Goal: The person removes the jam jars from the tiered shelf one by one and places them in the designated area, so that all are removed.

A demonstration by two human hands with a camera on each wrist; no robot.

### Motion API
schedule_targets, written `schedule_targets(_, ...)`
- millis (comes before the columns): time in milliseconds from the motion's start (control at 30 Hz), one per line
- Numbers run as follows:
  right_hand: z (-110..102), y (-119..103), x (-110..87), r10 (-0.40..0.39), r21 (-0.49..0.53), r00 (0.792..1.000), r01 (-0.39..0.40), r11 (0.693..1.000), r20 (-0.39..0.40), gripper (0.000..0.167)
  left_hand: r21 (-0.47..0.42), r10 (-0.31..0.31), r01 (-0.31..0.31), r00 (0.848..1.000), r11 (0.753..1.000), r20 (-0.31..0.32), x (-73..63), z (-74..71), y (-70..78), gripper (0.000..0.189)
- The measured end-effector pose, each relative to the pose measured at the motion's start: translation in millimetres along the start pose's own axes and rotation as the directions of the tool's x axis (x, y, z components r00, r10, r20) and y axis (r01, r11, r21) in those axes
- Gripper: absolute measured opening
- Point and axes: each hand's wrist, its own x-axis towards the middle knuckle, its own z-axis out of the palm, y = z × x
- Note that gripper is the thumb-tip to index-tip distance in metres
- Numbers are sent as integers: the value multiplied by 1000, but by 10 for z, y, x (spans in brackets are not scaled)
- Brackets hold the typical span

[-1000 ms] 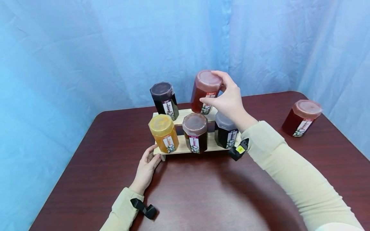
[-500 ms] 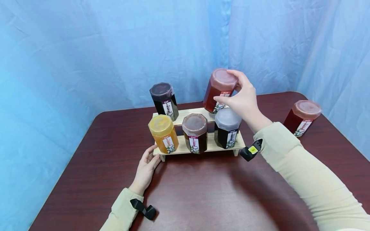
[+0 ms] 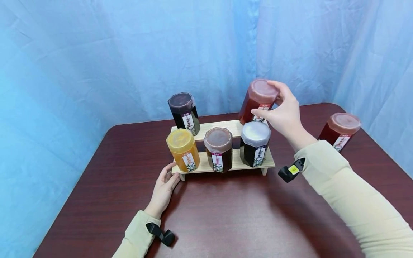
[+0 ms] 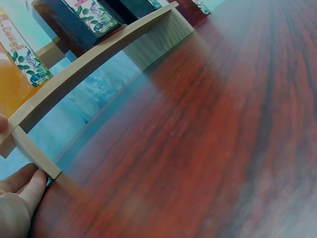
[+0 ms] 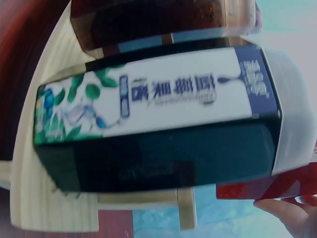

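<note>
My right hand (image 3: 285,113) grips a jar of dark red jam (image 3: 253,104) by its upper part, thumb in front and fingers behind. The jar leans slightly over the right end of the upper tier of a two-tier wooden rack (image 3: 222,125); whether its base touches is hidden by the dark jar with a whitish lid (image 3: 256,134). In the left wrist view, the fingers of my left hand (image 3: 162,191) hold the rack's left end, by the board's corner and the leg (image 4: 37,153). In the right wrist view, a blueberry-labelled jar (image 5: 158,99) fills the middle.
A yellow jar (image 3: 182,148) and a brown jar (image 3: 218,148) share the lower tier. One dark jar (image 3: 184,113) stands on the upper tier's left. Another red jar (image 3: 340,130) is on the table (image 3: 219,215) at right. Blue curtains (image 3: 161,53) hang behind.
My right hand has carried the red jar rightward along the upper tier, from its middle to its right end. The left hand stays at the rack's left end.
</note>
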Motion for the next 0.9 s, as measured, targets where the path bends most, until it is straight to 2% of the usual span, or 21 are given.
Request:
schedule_targets(233, -128, 85, -20, 11, -24, 1000, -12, 1000, -20, 77, 41, 0, -1, 1000, 999, 20, -16, -5, 16, 45)
schedule_targets(500, -279, 205, -50, -1, -52, 999, -1, 999, -52, 78, 16, -8, 8, 1000, 1000, 9, 3, -3, 14, 43)
schedule_targets(733, -400, 317, -68, 38, -88, 998, -43, 995, -55, 80, 8, 3, -3, 1000, 1000, 7, 5, -17, 9, 43)
schedule_targets(900, -460, 410, -95, 60, -69, 997, -64, 996, -56, 80, 10, -4, 4, 1000, 1000, 9, 2, -29, 14, 43)
